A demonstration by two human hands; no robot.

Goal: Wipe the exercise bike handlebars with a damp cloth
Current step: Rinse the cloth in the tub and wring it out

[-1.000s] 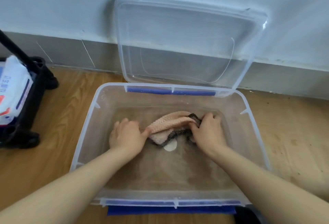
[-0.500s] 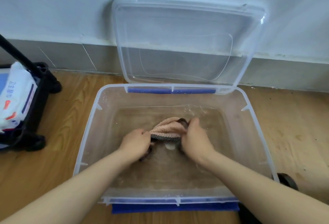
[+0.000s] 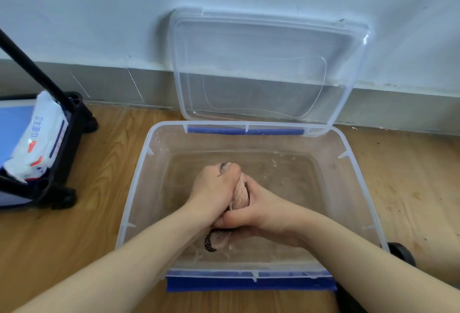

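Observation:
A pink cloth (image 3: 241,194) with a dark patterned edge is bunched between both my hands above the shallow water in a clear plastic bin (image 3: 139,171). My left hand (image 3: 214,188) grips the far end of the cloth. My right hand (image 3: 258,210) grips the near end, its fingers curled round the bundle. A dark strip of the cloth hangs below my hands toward the water. No exercise bike handlebars are in view.
The bin's clear lid (image 3: 263,68) leans upright against the white wall behind it. A black cart (image 3: 62,163) holding a white pack of wipes (image 3: 37,141) stands on the wooden floor at the left. A small black wheel (image 3: 402,254) shows at the bin's right front corner.
My hands have come together and lifted the cloth out of the water. The cloth, spread between them a second ago, is now squeezed into a tight bundle.

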